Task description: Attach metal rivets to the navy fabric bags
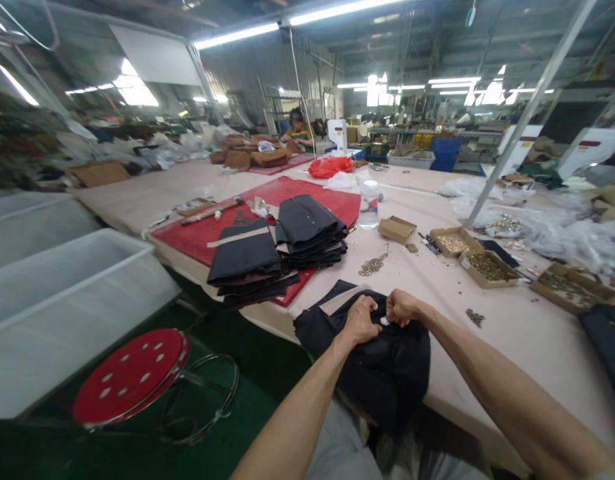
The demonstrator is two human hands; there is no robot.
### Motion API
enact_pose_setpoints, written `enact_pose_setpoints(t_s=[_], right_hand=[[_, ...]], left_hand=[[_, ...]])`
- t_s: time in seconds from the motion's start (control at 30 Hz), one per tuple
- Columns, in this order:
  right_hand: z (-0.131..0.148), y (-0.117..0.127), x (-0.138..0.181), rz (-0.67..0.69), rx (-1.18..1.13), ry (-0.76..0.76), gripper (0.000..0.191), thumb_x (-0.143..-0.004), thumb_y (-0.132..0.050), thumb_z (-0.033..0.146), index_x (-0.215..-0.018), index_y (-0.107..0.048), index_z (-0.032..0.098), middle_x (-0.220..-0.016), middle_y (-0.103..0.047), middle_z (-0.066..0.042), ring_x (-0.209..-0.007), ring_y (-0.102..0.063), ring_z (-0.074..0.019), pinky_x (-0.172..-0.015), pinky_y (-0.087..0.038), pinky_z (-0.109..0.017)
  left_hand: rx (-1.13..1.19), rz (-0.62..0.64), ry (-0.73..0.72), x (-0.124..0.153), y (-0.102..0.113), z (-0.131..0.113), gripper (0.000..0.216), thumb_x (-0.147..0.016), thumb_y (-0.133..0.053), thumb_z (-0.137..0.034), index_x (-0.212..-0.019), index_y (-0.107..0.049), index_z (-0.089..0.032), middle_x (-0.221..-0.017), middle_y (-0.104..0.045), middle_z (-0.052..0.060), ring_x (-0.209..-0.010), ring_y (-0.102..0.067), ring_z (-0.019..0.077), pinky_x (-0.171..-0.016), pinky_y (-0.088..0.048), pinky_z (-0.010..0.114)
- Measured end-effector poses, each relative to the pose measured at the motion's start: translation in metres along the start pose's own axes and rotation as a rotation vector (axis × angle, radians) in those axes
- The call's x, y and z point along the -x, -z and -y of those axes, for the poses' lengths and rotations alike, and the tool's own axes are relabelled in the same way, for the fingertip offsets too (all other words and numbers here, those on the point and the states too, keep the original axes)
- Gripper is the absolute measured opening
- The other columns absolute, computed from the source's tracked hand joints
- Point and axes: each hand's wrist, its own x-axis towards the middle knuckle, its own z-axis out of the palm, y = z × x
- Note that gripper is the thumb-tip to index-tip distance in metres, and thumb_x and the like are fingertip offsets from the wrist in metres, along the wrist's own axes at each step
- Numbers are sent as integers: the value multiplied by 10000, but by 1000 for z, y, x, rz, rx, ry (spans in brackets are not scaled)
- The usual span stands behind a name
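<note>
A dark fabric piece [382, 370] lies over the near edge of the long table [512, 333] and hangs toward my lap. My left hand [361, 320] is closed, pinching the top of this fabric. My right hand [401, 307] is closed too, fingers pressed against the left hand's at the same spot, where a small white bit shows between them. What that bit is I cannot make out. A small pile of metal rings [373, 266] lies on the table just beyond my hands.
Two stacks of dark fabric pieces [277, 250] rest on a red mat [197, 237]. Cardboard boxes of metal parts [487, 267] sit to the right, with a clear bottle [369, 203] behind. A red stool [130, 377] and white bins [62, 300] stand left. A person sits far back.
</note>
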Motion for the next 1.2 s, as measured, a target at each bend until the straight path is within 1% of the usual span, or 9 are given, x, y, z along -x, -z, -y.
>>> enact_pose_setpoints(t_s=[0.07, 0.27, 0.4, 0.5, 0.63, 0.8, 1.0, 1.1, 1.2], right_hand=[[-5, 6, 14, -67, -20, 64, 109, -662, -713, 164, -743, -644, 143, -602, -661, 2, -524, -619, -120, -514, -469, -195], [-45, -4, 29, -609, 152, 341, 436, -642, -784, 231, -1059, -662, 196, -976, -665, -46, -911, -588, -188, -795, -433, -284], [-68, -30, 28, -634, 162, 378, 259, -774, -709, 239, -1032, -703, 217, -993, -653, -58, -968, -568, -210, -871, -412, -304], [-76, -40, 31, -710, 163, 395, 214, -854, -650, 290, -1047, -709, 220, -1020, -642, -67, -987, -559, -219, -895, -407, -311], [-80, -45, 43, -729, 199, 441, 336, -879, -601, 233, -1209, -655, 264, -1052, -618, -64, -1001, -548, -219, -908, -404, -308], [-85, -51, 55, -778, 228, 543, 431, -916, -504, 155, -1315, -589, 294, -1125, -590, -70, -986, -543, -200, -882, -415, -284], [-97, -52, 57, -873, 226, 617, 348, -936, -459, 139, -1197, -662, 249, -1109, -592, -84, -967, -538, -194, -835, -430, -273], [-101, -50, 57, -954, 221, 686, 302, -900, -489, 108, -1074, -703, 232, -1074, -603, -91, -984, -519, -218, -851, -430, -311], [-105, -46, 59, -988, 198, 742, 288, -873, -500, 80, -1019, -708, 215, -1043, -622, -94, -976, -513, -232, -860, -423, -345]], left_hand=[[-14, -2, -6, 5, 4, -4, 525, -522, -843, -255, -960, -561, -190, -976, -525, 22, -880, -537, 185, -810, -466, 317], [-102, -70, -99, 38, 10, -33, 786, -542, -864, -444, -1205, -521, -198, -1208, -506, 93, -1155, -494, 288, -1042, -399, 451], [-209, -313, 42, 88, -5, -65, 1025, -583, -805, -592, -1405, -362, -171, -1414, -399, 169, -1353, -350, 373, -1146, -288, 537], [-301, -439, 169, 135, -30, -79, 1033, -656, -773, -504, -1477, -252, -154, -1546, -232, 197, -1460, -169, 410, -1174, -222, 590], [-358, -489, 280, 180, -64, -80, 955, -720, -680, -279, -1514, -169, -131, -1590, -127, 217, -1492, -69, 410, -1184, -212, 605], [-358, -511, 245, 195, -91, -82, 1000, -737, -669, -323, -1533, -102, -110, -1601, -71, 232, -1495, -82, 404, -1184, -271, 576], [-382, -624, 270, 193, -101, -66, 855, -656, -521, -20, -1474, -322, -168, -1538, -283, 186, -1418, -343, 359, -1118, -395, 539], [-365, -737, 246, 195, -85, -57, 504, -716, -487, -32, -1200, -587, -133, -1325, -501, 178, -1265, -513, 320, -1046, -458, 488], [-316, -819, 274, 196, -57, -60, 269, -787, -496, -87, -996, -652, -152, -1149, -594, 141, -1122, -588, 271, -983, -487, 406]])
